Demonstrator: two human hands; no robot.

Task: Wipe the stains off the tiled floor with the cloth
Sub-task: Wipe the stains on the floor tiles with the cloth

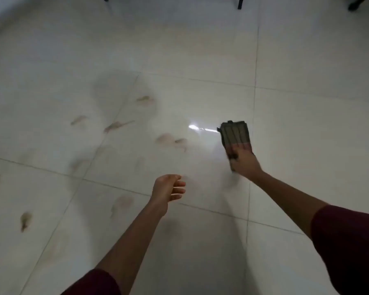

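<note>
My right hand [244, 161] grips a folded dark olive cloth [234, 133] and holds it out over the white tiled floor [200, 50], right of centre. Whether the cloth touches the tile I cannot tell. My left hand [168, 188] hovers lower, in the middle, fingers loosely curled and holding nothing. Several brownish smears mark the tiles to the left: one stain [117, 125] is long and streaky, another stain [170, 140] lies left of the cloth, and a third stain [25, 220] sits near the left edge. The picture is motion-blurred.
Dark furniture legs [240, 3] stand at the top edge, with another dark furniture foot [355, 4] in the top right corner. A bright light reflection [197, 127] glares on the tile beside the cloth. Grout lines cross the floor.
</note>
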